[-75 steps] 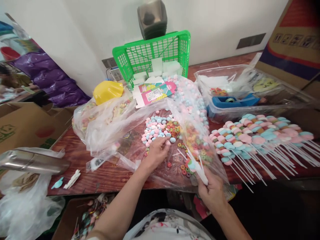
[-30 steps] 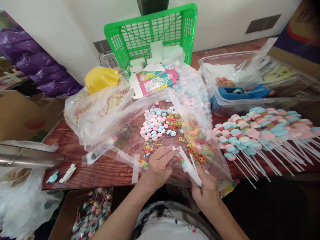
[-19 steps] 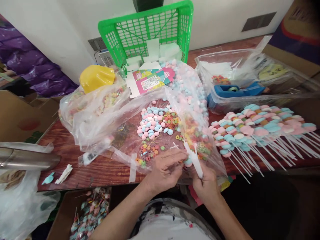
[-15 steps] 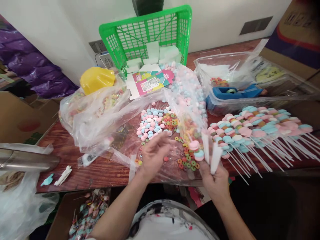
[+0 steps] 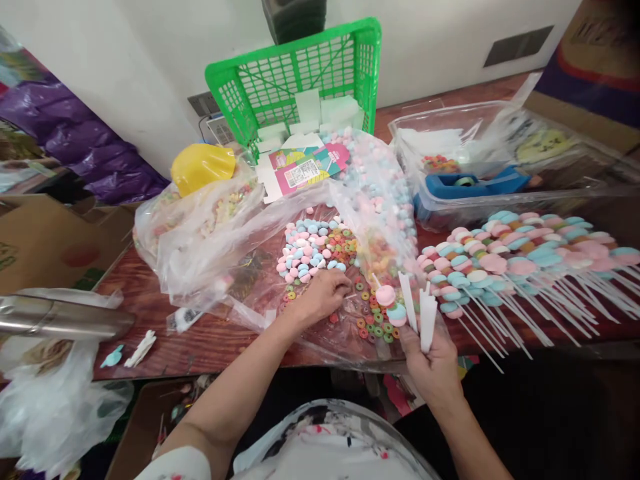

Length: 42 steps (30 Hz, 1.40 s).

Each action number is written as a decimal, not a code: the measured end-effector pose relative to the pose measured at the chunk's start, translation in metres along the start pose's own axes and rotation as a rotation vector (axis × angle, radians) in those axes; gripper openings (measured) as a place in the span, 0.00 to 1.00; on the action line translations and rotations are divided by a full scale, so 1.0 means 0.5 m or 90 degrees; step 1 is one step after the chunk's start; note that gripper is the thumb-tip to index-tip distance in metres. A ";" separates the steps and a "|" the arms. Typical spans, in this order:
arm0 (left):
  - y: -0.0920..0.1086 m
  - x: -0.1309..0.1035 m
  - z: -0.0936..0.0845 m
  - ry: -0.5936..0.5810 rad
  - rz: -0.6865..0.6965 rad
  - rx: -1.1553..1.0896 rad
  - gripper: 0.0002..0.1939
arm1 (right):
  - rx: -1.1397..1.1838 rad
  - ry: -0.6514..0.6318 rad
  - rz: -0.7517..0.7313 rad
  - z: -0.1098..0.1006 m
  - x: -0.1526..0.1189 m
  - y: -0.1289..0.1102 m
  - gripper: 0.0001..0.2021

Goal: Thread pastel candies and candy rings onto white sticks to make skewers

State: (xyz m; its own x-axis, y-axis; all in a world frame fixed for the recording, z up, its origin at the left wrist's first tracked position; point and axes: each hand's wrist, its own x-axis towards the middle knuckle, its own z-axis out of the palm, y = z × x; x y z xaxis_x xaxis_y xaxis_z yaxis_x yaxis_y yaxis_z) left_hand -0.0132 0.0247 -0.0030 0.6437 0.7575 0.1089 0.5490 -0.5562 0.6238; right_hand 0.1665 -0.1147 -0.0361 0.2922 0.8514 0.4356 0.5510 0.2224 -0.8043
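My right hand (image 5: pixel 431 363) is closed around a bunch of white sticks (image 5: pixel 427 317). From the same grip a stick with a pink candy (image 5: pixel 385 295) and a blue-and-white candy (image 5: pixel 397 315) leans to the left. My left hand (image 5: pixel 325 293) is down on the plastic sheet with its fingers curled together; whatever lies between the fingertips is hidden. Just beyond it is a heap of pink, blue and white candies (image 5: pixel 305 250). Colored ring candies (image 5: pixel 345 245) lie beside that heap, and more green and red rings (image 5: pixel 377 323) are scattered between my hands.
Finished candy skewers (image 5: pixel 530 250) are stacked at the right, sticks toward me. Behind them stands a clear tub (image 5: pixel 450 120) with a blue tape dispenser (image 5: pixel 475 183). A green basket (image 5: pixel 295 67) stands at the back. Left are bagged candies (image 5: pixel 200 213) and a metal flask (image 5: pixel 65 317).
My left hand has lowered toward the candies, its fingers going from spread to curled. My right hand keeps hold of the sticks in nearly the same place. The view has shifted slightly.
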 end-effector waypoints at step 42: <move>0.008 -0.059 -0.035 0.027 -0.090 0.017 0.09 | 0.009 -0.019 -0.040 -0.003 0.003 0.000 0.10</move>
State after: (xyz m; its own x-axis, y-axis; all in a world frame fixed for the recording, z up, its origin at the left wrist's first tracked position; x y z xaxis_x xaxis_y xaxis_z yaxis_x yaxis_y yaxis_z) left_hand -0.0393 0.0059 0.0100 0.5359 0.8426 0.0539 0.6473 -0.4510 0.6145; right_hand 0.1681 -0.1141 -0.0350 0.2339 0.8491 0.4737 0.5569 0.2824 -0.7811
